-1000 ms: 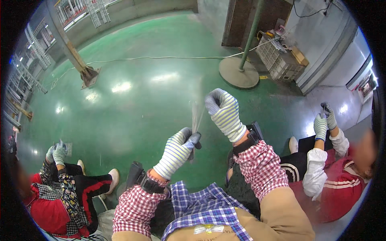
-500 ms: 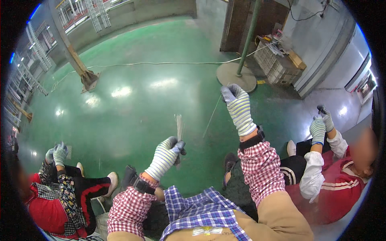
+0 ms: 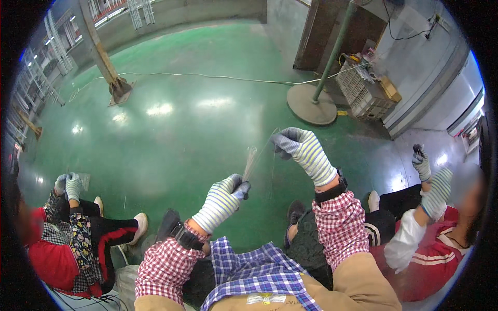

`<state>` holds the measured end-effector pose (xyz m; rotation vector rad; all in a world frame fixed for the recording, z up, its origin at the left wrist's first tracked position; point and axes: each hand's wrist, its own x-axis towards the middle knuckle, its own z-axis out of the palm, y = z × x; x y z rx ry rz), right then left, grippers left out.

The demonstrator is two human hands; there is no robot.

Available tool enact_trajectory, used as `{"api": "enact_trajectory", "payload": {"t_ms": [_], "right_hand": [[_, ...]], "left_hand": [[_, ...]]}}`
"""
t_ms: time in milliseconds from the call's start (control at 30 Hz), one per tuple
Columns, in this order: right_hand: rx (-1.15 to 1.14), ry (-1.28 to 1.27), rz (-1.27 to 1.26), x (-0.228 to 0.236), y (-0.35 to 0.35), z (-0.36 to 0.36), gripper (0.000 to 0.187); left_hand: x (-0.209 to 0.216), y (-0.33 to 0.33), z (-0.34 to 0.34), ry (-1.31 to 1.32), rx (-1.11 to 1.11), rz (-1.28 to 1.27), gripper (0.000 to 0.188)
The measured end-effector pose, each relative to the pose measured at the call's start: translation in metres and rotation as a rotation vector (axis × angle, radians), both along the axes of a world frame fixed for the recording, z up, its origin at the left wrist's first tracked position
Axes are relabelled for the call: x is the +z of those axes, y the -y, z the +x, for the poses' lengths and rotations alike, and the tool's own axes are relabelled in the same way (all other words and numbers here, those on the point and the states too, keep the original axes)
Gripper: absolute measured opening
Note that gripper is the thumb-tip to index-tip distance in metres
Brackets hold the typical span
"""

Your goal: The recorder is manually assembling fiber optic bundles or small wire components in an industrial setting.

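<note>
My left hand [image 3: 220,201], in a striped glove with grey fingertips, is closed round the lower end of a small bundle of thin, pale wires [image 3: 251,161]. The bundle stands up from the fist, leaning right, and its upper ends fan out. Up and to the right, my right hand [image 3: 307,151], gloved alike, has thumb and fingers pinched together. A fine wire [image 3: 273,165] hangs from near its fingertips, and a faint curved strand shows between the hand and the bundle. How many strands the right fingers hold cannot be made out.
Co-workers in gloves sit at the left [image 3: 71,186] and right [image 3: 434,194]. Ahead on the green floor [image 3: 181,135] stand a pole on a round base [image 3: 312,104] and a steel post [image 3: 120,90]. A pale cable [image 3: 207,76] crosses the floor towards a crate [image 3: 365,93].
My right hand has come down and left, closer to the bundle. My left hand has shifted right, and the bundle leans more. The right co-worker's hands have moved apart.
</note>
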<state>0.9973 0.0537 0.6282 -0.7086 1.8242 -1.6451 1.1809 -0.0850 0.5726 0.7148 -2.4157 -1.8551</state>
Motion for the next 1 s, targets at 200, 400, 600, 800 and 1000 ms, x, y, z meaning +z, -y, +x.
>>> {"api": "enact_trajectory", "payload": {"t_ms": [200, 400, 600, 800, 1000], "right_hand": [[0.015, 0.005, -0.002, -0.004, 0.006, 0.005, 0.026], [-0.041, -0.057, -0.048, -0.013, 0.012, 0.005, 0.020], [-0.493, -0.401, -0.249, -0.006, 0.001, -0.015, 0.013], [-0.328, -0.129, -0.255, -0.006, -0.017, -0.027, 0.019], [0.099, 0.167, -0.102, -0.009, 0.001, 0.034, 0.022]], "left_hand": [[-0.005, 0.001, 0.003, -0.026, -0.064, -0.289, 0.030], [-0.005, 0.002, 0.002, 0.018, -0.124, -0.342, 0.032], [-0.006, -0.006, 0.006, 0.091, -0.131, -0.078, 0.033], [-0.010, 0.014, 0.011, 0.100, 0.110, 0.230, 0.040], [0.012, 0.033, 0.001, -0.207, 0.055, -0.051, 0.042]]}}
